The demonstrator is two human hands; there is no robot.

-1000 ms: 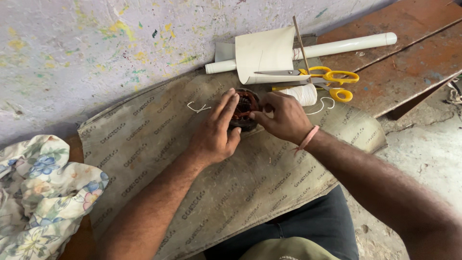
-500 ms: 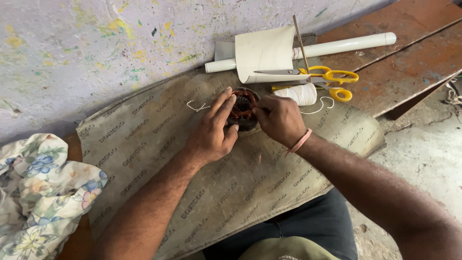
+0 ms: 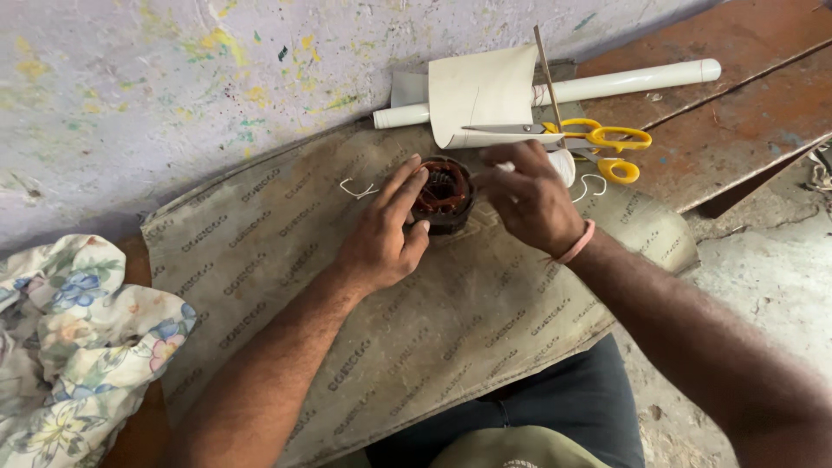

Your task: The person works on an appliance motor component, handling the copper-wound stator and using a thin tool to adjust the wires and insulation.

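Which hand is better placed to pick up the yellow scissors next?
Right, probably. The right hand hovers just beside the yellow scissors, apparently free. The left hand is steadying the round copper-wound stator, farther from them.

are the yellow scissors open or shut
Shut. The scissors lie flat on the bench by the white roll, blades together in one thin point on the paper sheet, yellow loops side by side.
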